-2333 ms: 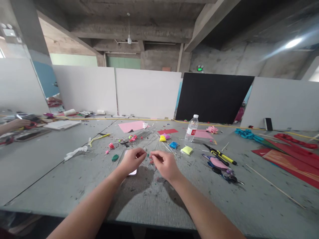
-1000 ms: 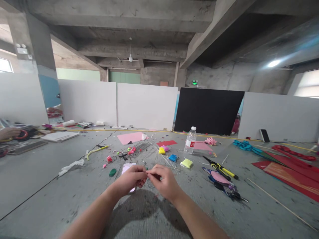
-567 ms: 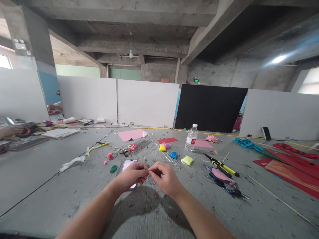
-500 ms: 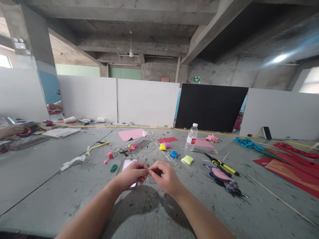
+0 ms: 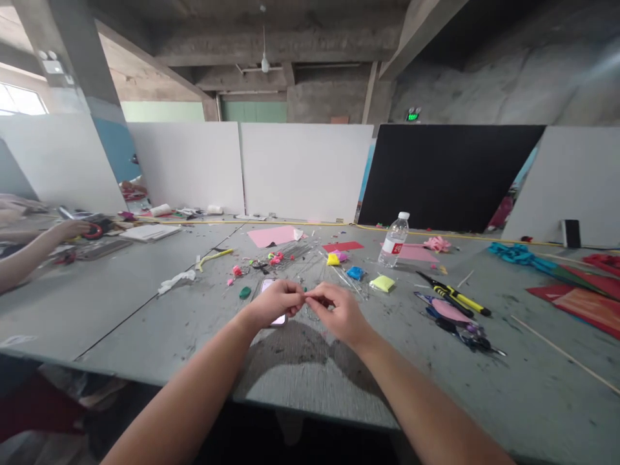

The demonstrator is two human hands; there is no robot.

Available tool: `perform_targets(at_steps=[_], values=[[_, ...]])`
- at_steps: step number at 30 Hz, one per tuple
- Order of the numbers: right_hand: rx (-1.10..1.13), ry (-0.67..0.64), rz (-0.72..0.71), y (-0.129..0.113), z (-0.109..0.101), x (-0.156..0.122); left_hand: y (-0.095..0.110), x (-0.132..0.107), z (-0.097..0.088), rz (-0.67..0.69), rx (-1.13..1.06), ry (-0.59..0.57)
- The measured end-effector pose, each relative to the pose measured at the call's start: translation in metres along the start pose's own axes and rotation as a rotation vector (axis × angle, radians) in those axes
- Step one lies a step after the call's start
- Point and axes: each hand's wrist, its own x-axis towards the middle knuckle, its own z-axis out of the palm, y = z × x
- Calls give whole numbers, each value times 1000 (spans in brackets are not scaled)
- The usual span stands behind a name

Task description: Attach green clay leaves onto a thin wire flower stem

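- Head view: our left hand [image 5: 277,302] pinches at mid-table, thumb tip against forefinger, the other fingers curled in
- Our right hand [image 5: 339,311] does likewise, thumb and forefinger pressed together; the fingertips of both meet or nearly meet, we cannot tell which
- Whatever sits in those pinches is too small for us to make out
- Thin glinting strands [image 5: 310,314] lie on the table [image 5: 145,323] just below the hands, partly covered by them
- A phone [image 5: 279,320] lies under the left hand, its middle hidden, its screen unreadable
- A dark green lump [image 5: 245,293] lies in plain sight, left of the phone
- Beyond our hands we see a yellow packet [image 5: 333,259], a blue packet [image 5: 355,273] and a lime packet [image 5: 383,283]
- Behind them a clear bottle [image 5: 394,242] stands upright
- At right, near the black-and-yellow pliers [image 5: 465,299], small items overlap too much to separate
- Red sheets [image 5: 581,300] and a thin stick [image 5: 562,351] run off the right edge
- Far left, another person's hand [image 5: 72,229] shows, the arm cut off
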Motion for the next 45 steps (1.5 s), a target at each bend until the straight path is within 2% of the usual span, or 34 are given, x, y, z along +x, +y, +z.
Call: perform_targets(at_steps=[3,9,24,33,39,45], values=[[31,-13,14,-4,-4,0,0,2,0,11,-9,-31],[133,-44,133,-8,-12,2,1,5,-2,46,-18,-109],[248,-16,277,-2,-13,0,2,7,2,66,-45,-132],[373,-110,353,-1,-18,3,4,6,2,78,-31,-172],[389,-169,378,2,-21,4,7,3,6,92,49,-117],[500,-241,425,16,-17,2,12,-1,7,132,249,-59]])
